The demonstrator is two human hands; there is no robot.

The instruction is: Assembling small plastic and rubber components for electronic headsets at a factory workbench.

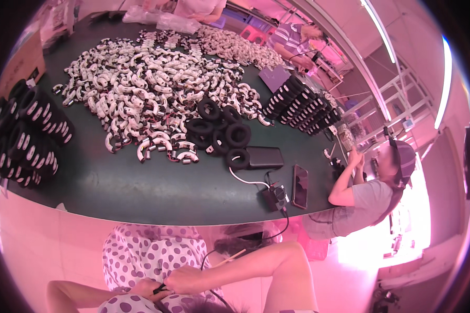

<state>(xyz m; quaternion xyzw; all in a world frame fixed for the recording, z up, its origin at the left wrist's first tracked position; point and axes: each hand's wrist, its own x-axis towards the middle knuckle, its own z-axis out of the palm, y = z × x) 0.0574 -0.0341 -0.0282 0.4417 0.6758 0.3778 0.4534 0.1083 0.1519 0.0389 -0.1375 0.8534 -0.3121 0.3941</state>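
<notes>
Low over my lap, my left hand (pixel 147 289) and my right hand (pixel 185 279) are close together, both with curled fingers. Between them is a small black thing (pixel 161 289), pinched by the fingers of both; most of it is hidden, so its kind cannot be told. A black cable (pixel 286 225) drops from the table edge and loops down past my right wrist. Beside that wrist a thin tan stick (pixel 231 258) points up to the right; whether my hand touches it is unclear. White fabric with purple dots (pixel 136 254) covers my lap.
The dark green table (pixel 167 193) bears a large heap of curved white parts (pixel 141 78), black rings (pixel 238 134), and stacked black rings at left (pixel 28 138) and right (pixel 300 107). Near its edge lie a phone (pixel 300 187) and black adapter (pixel 274 197). A co-worker (pixel 371 195) sits at right.
</notes>
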